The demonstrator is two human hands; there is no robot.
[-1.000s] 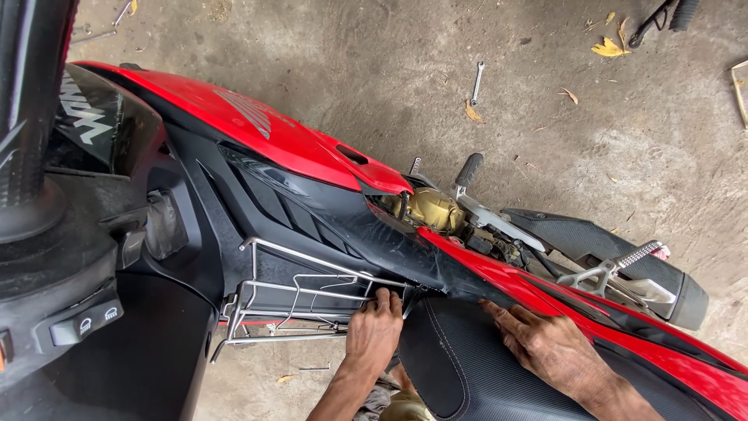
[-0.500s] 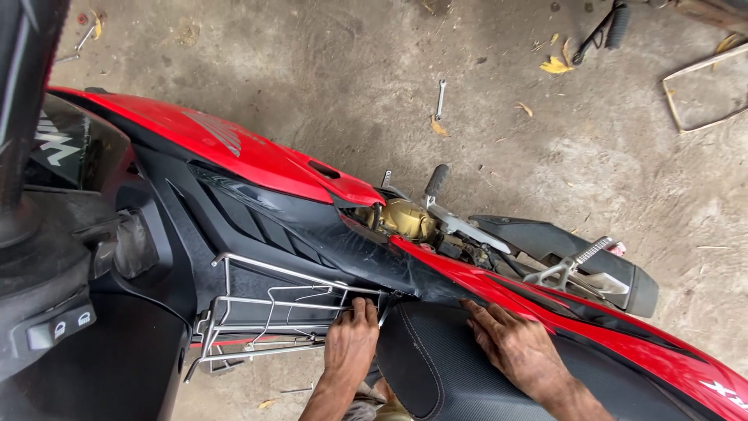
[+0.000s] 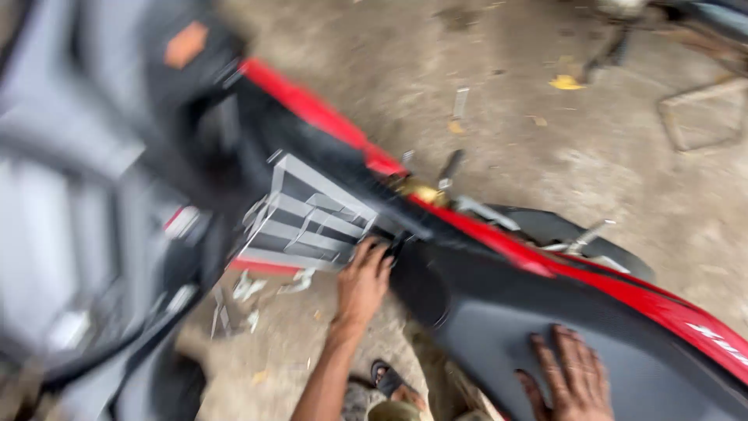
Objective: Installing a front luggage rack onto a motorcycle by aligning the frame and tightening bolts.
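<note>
Compared with half a second ago, the view has swung and smeared with motion blur: the dark, grey-black front of the motorcycle point(image 3: 93, 234) now fills the whole left third of the frame, and the hands sit further apart than before. The silver wire-frame basket rack point(image 3: 308, 222) has moved from the lower left toward the centre. The left hand point(image 3: 362, 281), which earlier lay against the rack's right end, is still there at lower centre, its fingers curled onto the edge where the rack meets the black body panel point(image 3: 545, 343); whether they grip it or only press on it cannot be told through the blur. The right hand point(image 3: 573, 378) has slid down to the bottom edge, right of centre, and now lies flat with fingers spread on the black body panel, holding nothing.

The red side fairing point(image 3: 499, 234) runs diagonally from upper left to lower right. Beyond it lies a bare, stained grey concrete floor point(image 3: 639, 179) with a yellow dry leaf point(image 3: 566, 82) in the upper right and small pale scraps point(image 3: 249, 287) under the rack.

Open floor fills the upper right; the left and lower right are crowded by the machine. A sandalled foot point(image 3: 389, 382) shows at the bottom centre.
</note>
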